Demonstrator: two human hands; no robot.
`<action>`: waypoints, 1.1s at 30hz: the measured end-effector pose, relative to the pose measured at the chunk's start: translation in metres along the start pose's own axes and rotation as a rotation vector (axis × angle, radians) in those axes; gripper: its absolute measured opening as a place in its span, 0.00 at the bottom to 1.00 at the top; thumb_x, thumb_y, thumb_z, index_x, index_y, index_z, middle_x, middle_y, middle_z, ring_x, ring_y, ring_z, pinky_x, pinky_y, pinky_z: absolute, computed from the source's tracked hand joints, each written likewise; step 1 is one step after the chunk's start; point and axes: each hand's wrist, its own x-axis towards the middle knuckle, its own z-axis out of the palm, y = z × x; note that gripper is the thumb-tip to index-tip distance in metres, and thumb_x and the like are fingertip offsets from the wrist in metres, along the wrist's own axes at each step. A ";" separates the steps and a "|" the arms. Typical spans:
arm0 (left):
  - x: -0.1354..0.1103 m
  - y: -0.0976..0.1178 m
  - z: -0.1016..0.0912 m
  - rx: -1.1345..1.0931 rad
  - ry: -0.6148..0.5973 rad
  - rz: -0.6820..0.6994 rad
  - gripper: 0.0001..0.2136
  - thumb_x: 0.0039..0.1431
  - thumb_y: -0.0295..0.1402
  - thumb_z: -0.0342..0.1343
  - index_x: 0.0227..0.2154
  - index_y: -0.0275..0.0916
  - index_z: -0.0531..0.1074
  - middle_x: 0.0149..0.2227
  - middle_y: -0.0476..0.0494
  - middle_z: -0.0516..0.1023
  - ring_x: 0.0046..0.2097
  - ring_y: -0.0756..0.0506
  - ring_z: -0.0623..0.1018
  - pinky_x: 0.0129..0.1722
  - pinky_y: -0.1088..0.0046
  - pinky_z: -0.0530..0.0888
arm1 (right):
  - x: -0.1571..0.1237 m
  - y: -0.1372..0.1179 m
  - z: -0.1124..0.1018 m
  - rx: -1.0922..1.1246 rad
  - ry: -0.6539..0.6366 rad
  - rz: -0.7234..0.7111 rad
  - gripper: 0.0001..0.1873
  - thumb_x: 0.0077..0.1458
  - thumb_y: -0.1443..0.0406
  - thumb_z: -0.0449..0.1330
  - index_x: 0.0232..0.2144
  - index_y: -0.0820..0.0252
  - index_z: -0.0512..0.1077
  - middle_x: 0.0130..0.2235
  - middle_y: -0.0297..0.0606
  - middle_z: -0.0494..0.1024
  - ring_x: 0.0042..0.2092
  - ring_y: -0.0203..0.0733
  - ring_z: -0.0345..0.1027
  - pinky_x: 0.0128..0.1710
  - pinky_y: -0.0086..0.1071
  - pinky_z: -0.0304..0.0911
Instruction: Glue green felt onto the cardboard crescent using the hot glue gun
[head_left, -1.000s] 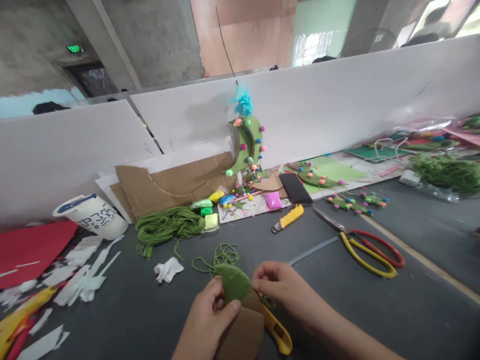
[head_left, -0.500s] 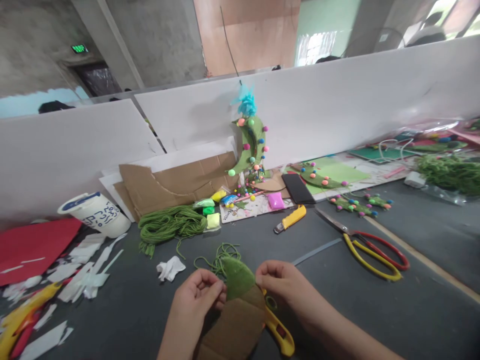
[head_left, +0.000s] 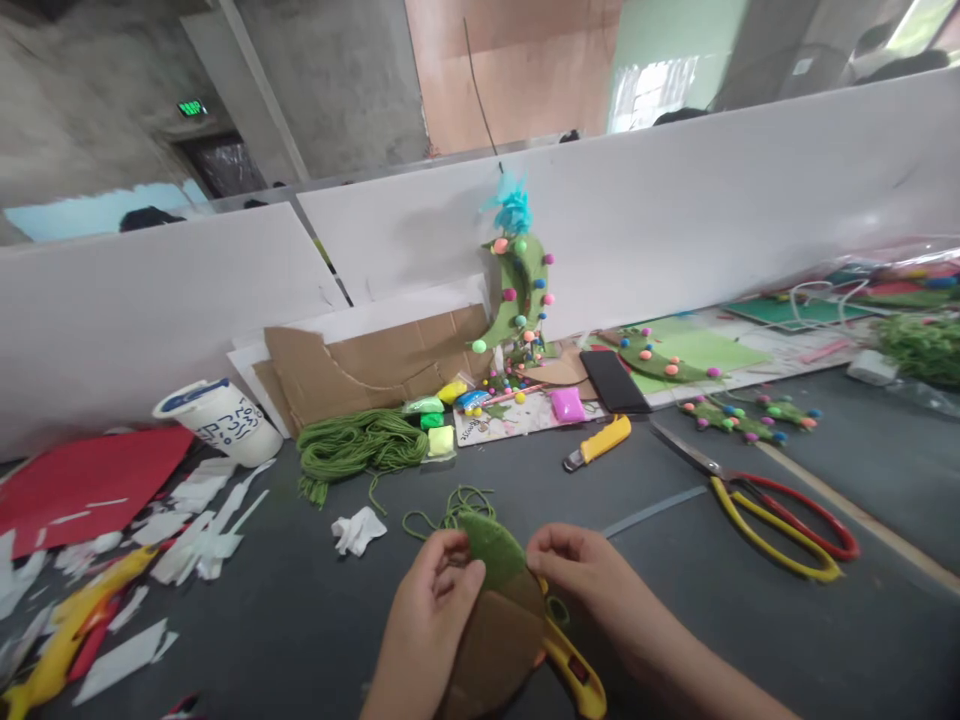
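Observation:
My left hand [head_left: 431, 610] grips a curved cardboard piece [head_left: 495, 640] whose upper end is wrapped in green yarn [head_left: 495, 548]. My right hand [head_left: 581, 580] pinches the yarn at the right edge of the wrapped part. A loose loop of green yarn [head_left: 450, 505] trails onto the dark table just beyond both hands. Under my right wrist lies a yellow utility knife [head_left: 574, 675].
Red and yellow scissors [head_left: 772, 505] lie to the right, a second yellow knife [head_left: 600, 442] and a phone [head_left: 613, 380] behind. A yarn skein [head_left: 360, 450], white cup [head_left: 221, 420], red sheet [head_left: 82, 485], paper scraps [head_left: 202, 520] and a pompom-decorated green shape [head_left: 517, 295] stand against white partitions.
The view has shifted so everything sits a little further right. My left fingers have moved up onto the yarn-wrapped end; both hands stay on the piece.

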 end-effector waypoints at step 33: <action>0.005 0.003 0.013 0.112 -0.057 0.092 0.08 0.48 0.28 0.58 0.32 0.39 0.67 0.30 0.49 0.76 0.36 0.43 0.78 0.36 0.71 0.72 | 0.002 0.003 0.004 -0.156 0.001 -0.183 0.05 0.46 0.65 0.58 0.22 0.61 0.69 0.18 0.24 0.59 0.22 0.32 0.50 0.23 0.27 0.46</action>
